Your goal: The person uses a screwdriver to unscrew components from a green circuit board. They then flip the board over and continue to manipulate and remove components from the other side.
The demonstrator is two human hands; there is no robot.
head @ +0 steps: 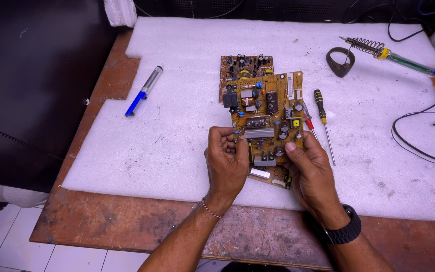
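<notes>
Left hand (226, 158) and right hand (310, 166) clamp the circuit board (267, 118) edges for inspection; any next move needs a tool such as the screwdriver (323, 121).

Both forearms entered from the lower edge, converging toward centre. The left hand (226, 160) was curled, fingers folded inward, knuckles up, with a thin bracelet at the wrist. The right hand (312, 168) was closed in a grip, thumb extended forward on top, watch on the wrist.
</notes>
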